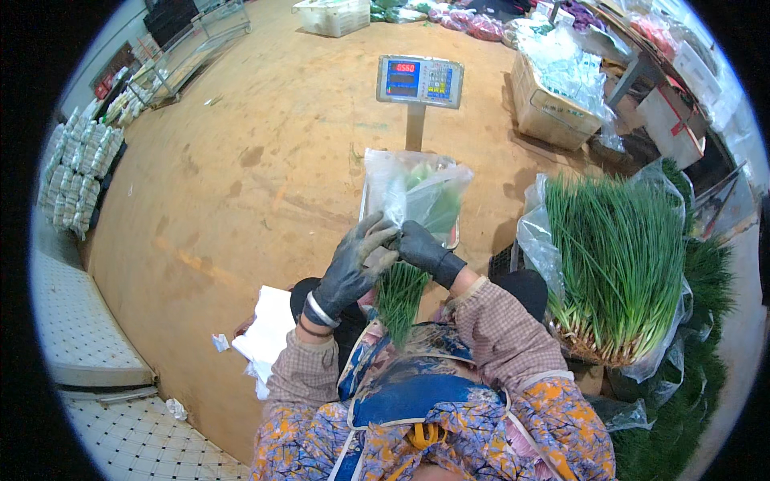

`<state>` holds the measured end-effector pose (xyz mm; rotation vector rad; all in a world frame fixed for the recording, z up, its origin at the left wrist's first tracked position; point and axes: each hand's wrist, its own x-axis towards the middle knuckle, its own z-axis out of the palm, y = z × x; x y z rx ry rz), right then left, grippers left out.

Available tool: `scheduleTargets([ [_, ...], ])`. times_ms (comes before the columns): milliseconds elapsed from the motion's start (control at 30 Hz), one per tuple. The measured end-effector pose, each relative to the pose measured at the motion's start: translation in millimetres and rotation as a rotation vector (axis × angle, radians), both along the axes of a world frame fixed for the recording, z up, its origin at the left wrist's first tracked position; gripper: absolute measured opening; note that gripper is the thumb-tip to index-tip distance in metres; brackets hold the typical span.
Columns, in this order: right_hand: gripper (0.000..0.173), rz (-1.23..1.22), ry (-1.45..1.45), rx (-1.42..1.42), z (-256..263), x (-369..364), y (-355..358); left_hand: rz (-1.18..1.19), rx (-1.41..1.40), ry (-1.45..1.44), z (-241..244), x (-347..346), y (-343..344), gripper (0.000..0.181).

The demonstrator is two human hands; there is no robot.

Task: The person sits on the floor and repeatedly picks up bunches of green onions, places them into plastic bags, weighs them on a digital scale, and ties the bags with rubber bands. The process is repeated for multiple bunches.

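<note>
My left hand (pixel 361 255), in a dark glove with pale worn fingers, is at the gathered neck of a clear plastic bag (pixel 385 174). My right hand (pixel 421 246), in a dark glove, is closed on the same gathered plastic. Green produce shows through the bag, which lies over the pan of a digital scale. The lit scale display (pixel 420 81) stands on a post behind it. A bunch of thin green leaves (pixel 402 300) hangs below my hands, over my lap. Whether my fingers grip its upper end is hidden.
A large pile of green onions (pixel 613 264) in plastic stands at the right, beside more greens. Behind it is a foam box (pixel 550 120) full of plastic bags. White paper sheets (pixel 267 337) lie at my left. Stacked pale bundles (pixel 75 171) stand at far left; a white crate (pixel 334 18) is at the back.
</note>
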<state>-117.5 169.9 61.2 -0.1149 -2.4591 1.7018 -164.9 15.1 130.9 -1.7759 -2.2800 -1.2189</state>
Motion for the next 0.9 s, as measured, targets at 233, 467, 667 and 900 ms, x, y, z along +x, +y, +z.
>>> scheduleTargets([
  [233,0.036,-0.329,-0.08,-0.302,13,5,-45,0.218,-0.033,-0.6,-82,13,6,0.023],
  [467,0.033,-0.398,-0.11,-0.341,8,63,29,0.463,0.012,-0.818,-125,-30,-8,0.015],
  [667,0.032,-0.888,0.035,-1.522,-96,124,53,0.921,0.084,-1.114,-306,-106,-31,0.018],
  [900,0.017,-0.475,-0.749,0.175,-260,132,17,0.711,-0.593,-0.696,-499,-88,-69,0.023],
])
